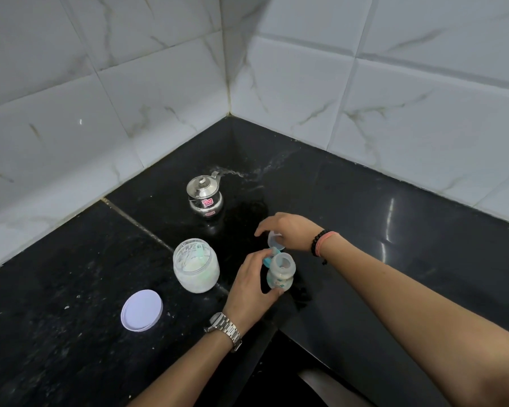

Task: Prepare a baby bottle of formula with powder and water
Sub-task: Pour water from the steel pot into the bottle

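Gripping bottle (pixel 280 273) with left hand (pixel 252 284), open-mouthed, upright on counter (pixel 365 201); pinching clear cap (pixel 274 239) in right hand (pixel 288 230) just above.

Blue ring (pixel 268 259) between left fingers and bottle neck. Open powder jar (pixel 196 265) just left, lid (pixel 141 310) nearer, steel pot (pixel 204 195) behind.

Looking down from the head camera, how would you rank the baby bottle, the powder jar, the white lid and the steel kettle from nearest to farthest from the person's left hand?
From the left hand:
1. Baby bottle, touched by its fingers, just right of it.
2. Powder jar, open, close on its left.
3. White lid, lying flat, farther left and nearer the person.
4. Steel kettle, farthest, back toward the wall corner.
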